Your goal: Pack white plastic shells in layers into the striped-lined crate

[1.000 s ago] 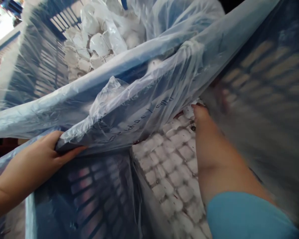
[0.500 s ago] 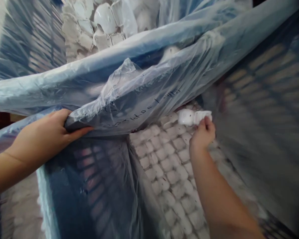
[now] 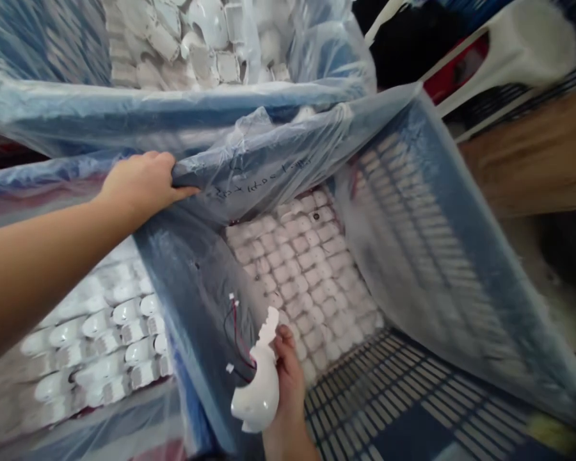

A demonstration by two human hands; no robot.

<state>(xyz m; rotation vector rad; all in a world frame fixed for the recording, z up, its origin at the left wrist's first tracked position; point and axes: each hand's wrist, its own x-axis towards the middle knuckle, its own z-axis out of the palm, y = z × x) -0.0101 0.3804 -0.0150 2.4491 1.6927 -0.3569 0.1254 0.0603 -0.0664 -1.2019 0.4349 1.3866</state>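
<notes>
Over the near left side of the open blue basket point(image 3: 489, 221) is where the white part point(image 3: 262, 397) is at now. The right hand point(image 3: 290, 378) has brought it back from the far end, and it looks lifted clear of the bumpy white layer point(image 3: 312, 282) inside. Grip on that side is closed, fingers and thumb pinched on the part's edge near its notched strip, with thin wires point(image 3: 236, 330) and little white plugs dangling off the left. The left hand point(image 3: 141, 182) is still clamped on the basket's plastic-covered rim, far left corner, right by the scribbled writing point(image 3: 264, 179), so my read is it's just steadying things. Left of the basket there are rows of similar glossy pieces point(image 3: 98, 323), and behind it a jumbled white pile point(image 3: 206, 32) sits in another lined basket point(image 3: 163, 102).
</notes>
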